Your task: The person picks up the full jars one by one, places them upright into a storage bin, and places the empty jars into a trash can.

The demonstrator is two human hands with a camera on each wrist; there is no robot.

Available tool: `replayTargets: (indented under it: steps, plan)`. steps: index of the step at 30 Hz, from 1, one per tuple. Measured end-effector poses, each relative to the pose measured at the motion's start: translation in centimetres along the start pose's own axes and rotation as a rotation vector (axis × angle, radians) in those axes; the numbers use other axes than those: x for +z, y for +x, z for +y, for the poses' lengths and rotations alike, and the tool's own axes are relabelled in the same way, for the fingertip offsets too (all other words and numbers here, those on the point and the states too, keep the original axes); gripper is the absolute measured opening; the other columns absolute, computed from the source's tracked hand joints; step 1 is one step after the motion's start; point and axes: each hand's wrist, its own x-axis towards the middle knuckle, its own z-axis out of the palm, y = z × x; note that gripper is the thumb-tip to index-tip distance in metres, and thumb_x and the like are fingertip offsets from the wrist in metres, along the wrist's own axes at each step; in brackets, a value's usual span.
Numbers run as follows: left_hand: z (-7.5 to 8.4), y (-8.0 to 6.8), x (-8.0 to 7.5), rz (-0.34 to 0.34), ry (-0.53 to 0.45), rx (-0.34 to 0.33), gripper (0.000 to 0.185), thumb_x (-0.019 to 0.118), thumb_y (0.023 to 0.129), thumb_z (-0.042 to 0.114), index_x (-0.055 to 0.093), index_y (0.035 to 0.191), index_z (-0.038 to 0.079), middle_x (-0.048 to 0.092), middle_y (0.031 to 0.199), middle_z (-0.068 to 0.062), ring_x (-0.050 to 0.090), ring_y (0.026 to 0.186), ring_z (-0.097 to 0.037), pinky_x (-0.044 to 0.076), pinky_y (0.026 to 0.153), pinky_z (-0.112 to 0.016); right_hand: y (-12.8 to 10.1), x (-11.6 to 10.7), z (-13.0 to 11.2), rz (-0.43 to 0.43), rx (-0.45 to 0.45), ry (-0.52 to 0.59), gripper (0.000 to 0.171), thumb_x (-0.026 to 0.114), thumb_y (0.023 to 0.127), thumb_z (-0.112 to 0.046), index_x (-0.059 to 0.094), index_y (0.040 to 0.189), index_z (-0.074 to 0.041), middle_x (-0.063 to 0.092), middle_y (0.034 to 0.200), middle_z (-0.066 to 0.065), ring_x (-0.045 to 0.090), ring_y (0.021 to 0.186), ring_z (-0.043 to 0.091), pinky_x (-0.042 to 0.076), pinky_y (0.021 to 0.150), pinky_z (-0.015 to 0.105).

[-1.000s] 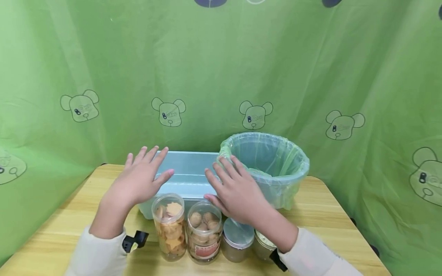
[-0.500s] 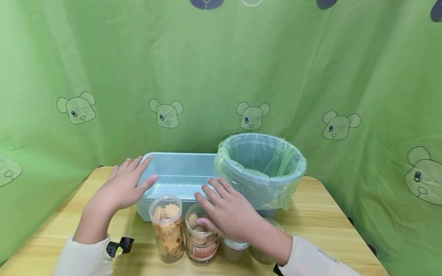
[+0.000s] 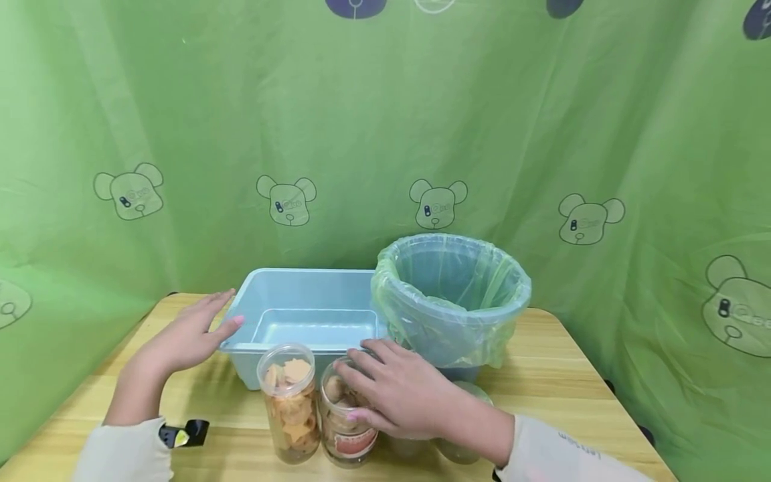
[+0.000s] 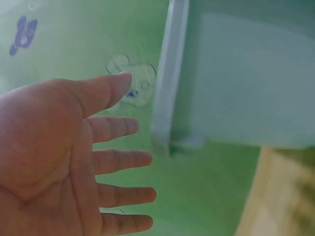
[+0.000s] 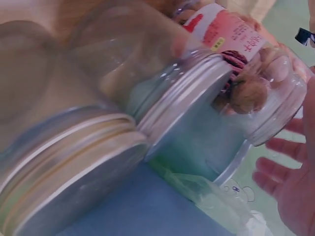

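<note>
My left hand point(image 3: 183, 338), fingers spread, is beside the left end of a light blue plastic bin point(image 3: 241, 365). In the left wrist view the palm and straight fingers point(image 4: 118, 160) show, apart from the bin's rim point(image 4: 167, 78). Over the front jars is my right hand point(image 3: 406, 395), its fingers extended around the top of a jar of walnuts point(image 3: 349, 438) with a red and white label; whether they touch it I cannot tell. To that jar's left stands a tall clear jar of orange crackers point(image 3: 295, 418). The right forearm partly hides two lidded clear jars, one of them a clear jar point(image 3: 462, 450) at the right.
A round basket point(image 3: 452, 328) lined with a green plastic bag stands at the bin's right end. All sit on a wood-grain table point(image 3: 560, 388). Behind hangs a green curtain point(image 3: 361, 114) with bear-head prints.
My left hand has moved left and down, from over the bin to beside its left end. My right hand has come down and left, from near the basket to the walnut jar.
</note>
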Motion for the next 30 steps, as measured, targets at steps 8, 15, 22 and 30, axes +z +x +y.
replayTargets:
  steps: [8,15,22,30]
  plan:
    - [-2.1,-0.1,0.5,0.028,-0.019,-0.043,0.07,0.047,0.109,0.038,0.03,0.154,-0.013,0.031,0.153,-0.041,0.027,0.139,-0.062,0.024,0.11,-0.074,0.0,0.6,-0.1,-0.069,-0.067,0.067,0.063,0.036,0.107,-0.056,0.041,0.154,-0.015,0.049,0.148,0.01,0.049,0.131,0.027,0.04,0.113,0.039]
    - [-3.2,-0.3,1.2,0.049,-0.116,-0.067,0.068,0.046,0.109,0.04,0.034,0.153,-0.011,0.042,0.147,-0.039,0.061,0.113,-0.05,0.053,0.089,-0.061,0.2,0.7,-0.2,-0.097,-0.069,0.065,0.063,0.037,0.106,-0.057,0.04,0.154,-0.016,0.047,0.149,0.011,0.048,0.13,0.029,0.04,0.112,0.04]
    - [-3.8,-0.4,2.0,0.04,-0.285,-0.131,0.069,0.046,0.109,0.042,0.034,0.155,-0.007,0.05,0.145,-0.032,0.065,0.108,-0.036,0.057,0.083,-0.044,0.8,0.5,-0.3,-0.077,-0.064,0.115,0.058,0.041,0.106,-0.056,0.043,0.15,-0.018,0.049,0.141,0.008,0.05,0.117,0.026,0.043,0.104,0.039]
    - [-3.9,-0.4,2.8,0.052,-0.459,-0.164,0.065,0.046,0.109,0.043,0.038,0.156,-0.002,0.052,0.144,-0.027,0.064,0.097,-0.022,0.054,0.081,-0.034,1.2,0.4,-0.1,-0.114,-0.054,0.148,0.06,0.037,0.107,-0.054,0.041,0.154,-0.017,0.048,0.146,0.01,0.048,0.116,0.026,0.045,0.097,0.04]
